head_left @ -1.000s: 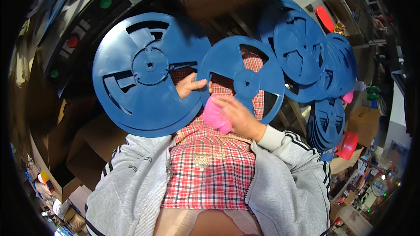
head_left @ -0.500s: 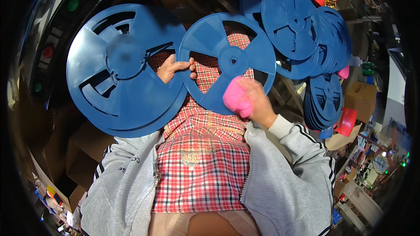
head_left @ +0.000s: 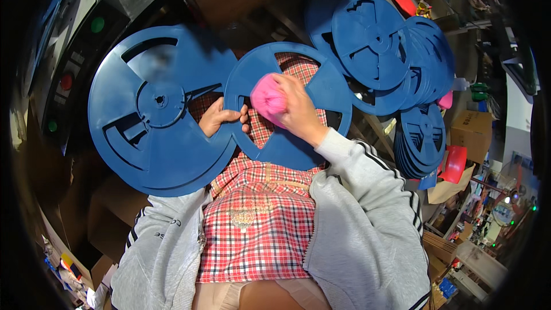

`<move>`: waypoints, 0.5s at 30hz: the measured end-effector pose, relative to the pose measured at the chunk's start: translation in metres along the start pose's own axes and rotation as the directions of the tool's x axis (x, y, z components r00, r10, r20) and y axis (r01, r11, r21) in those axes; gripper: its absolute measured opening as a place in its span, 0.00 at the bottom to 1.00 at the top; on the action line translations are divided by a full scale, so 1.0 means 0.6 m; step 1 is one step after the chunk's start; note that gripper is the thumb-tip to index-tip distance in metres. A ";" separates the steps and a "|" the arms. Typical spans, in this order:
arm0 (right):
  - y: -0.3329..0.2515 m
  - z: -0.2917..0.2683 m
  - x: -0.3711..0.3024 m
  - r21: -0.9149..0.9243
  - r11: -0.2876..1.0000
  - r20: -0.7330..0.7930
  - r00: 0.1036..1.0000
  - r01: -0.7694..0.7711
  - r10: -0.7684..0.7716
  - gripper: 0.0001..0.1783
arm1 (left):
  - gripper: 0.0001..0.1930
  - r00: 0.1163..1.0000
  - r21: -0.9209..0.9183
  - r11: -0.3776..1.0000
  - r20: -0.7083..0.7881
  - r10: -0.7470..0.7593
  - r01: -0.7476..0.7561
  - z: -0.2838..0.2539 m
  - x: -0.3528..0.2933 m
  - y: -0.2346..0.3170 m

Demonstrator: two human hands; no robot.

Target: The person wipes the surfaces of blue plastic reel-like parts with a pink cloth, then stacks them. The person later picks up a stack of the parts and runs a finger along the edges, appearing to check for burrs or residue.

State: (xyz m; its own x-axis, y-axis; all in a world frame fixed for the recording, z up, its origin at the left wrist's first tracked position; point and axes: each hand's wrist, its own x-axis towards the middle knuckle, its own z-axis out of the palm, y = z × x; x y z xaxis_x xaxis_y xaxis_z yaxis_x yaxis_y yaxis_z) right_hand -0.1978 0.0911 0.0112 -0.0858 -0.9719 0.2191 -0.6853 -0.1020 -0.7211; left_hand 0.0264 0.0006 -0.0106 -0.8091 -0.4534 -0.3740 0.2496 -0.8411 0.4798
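Observation:
Two blue plastic reels lie in front of me. A large reel (head_left: 198,161) is on the left, with a second disc's rim showing under it. A smaller reel (head_left: 333,89) overlaps its right edge. My left hand (head_left: 217,117) comes up through an opening in the large reel and pinches the smaller reel's left rim between thumb and fingers. My right hand (head_left: 301,103) grips a bunched pink cloth (head_left: 268,99) over the smaller reel's hub, hiding it. Whether the cloth presses on the plastic, I cannot tell.
More blue reels (head_left: 373,40) are piled at the upper right, with a stack (head_left: 422,138) below them. A cardboard box (head_left: 470,129) and a red piece (head_left: 455,163) stand beside that stack. At the left is a dark machine panel (head_left: 80,74) with green and red buttons.
My right hand has carried the pink cloth up and left, from the smaller reel's lower part to over its hub. The left hand keeps its hold. The whole view has shifted slightly.

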 end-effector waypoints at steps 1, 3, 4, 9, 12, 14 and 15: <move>0.002 0.023 0.030 0.037 0.999 -0.053 0.998 -0.040 0.042 0.37 | 0.12 1.000 0.047 0.999 -0.009 -0.025 0.025 0.003 -0.003 0.005; 0.018 0.051 0.103 0.028 0.999 -0.139 0.990 -0.023 0.027 0.33 | 0.12 1.000 0.096 0.995 -0.010 -0.029 0.030 -0.005 0.001 0.002; 0.029 0.057 0.139 0.003 0.996 -0.111 0.989 -0.095 0.094 0.30 | 0.12 0.999 0.106 0.994 -0.014 -0.038 0.039 -0.009 0.001 0.001; 0.097 0.022 0.206 -0.248 0.911 -0.177 0.940 -0.330 0.293 0.25 | 0.14 0.998 0.081 0.997 -0.060 -0.013 0.018 -0.003 -0.006 0.000; 0.117 -0.028 0.176 -0.289 0.857 -0.137 0.904 -0.427 0.404 0.27 | 0.16 1.000 0.079 0.997 -0.015 -0.006 0.007 -0.024 -0.003 -0.003; 0.132 -0.053 0.139 -0.300 0.828 -0.152 0.880 -0.474 0.449 0.25 | 0.17 1.000 0.095 0.995 -0.027 -0.008 0.010 -0.024 -0.001 -0.003; 0.137 -0.061 0.117 -0.341 0.831 -0.166 0.898 -0.439 0.406 0.24 | 0.17 0.999 0.069 0.998 -0.048 0.012 -0.008 -0.020 -0.002 -0.004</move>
State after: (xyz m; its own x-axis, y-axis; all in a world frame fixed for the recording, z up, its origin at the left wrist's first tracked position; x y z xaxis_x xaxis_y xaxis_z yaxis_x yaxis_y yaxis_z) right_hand -0.2864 0.0225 -0.0085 -0.4758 -0.8795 0.0129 -0.7788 0.4144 -0.4709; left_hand 0.0331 -0.0002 -0.0208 -0.7799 -0.4766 -0.4058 0.2192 -0.8151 0.5362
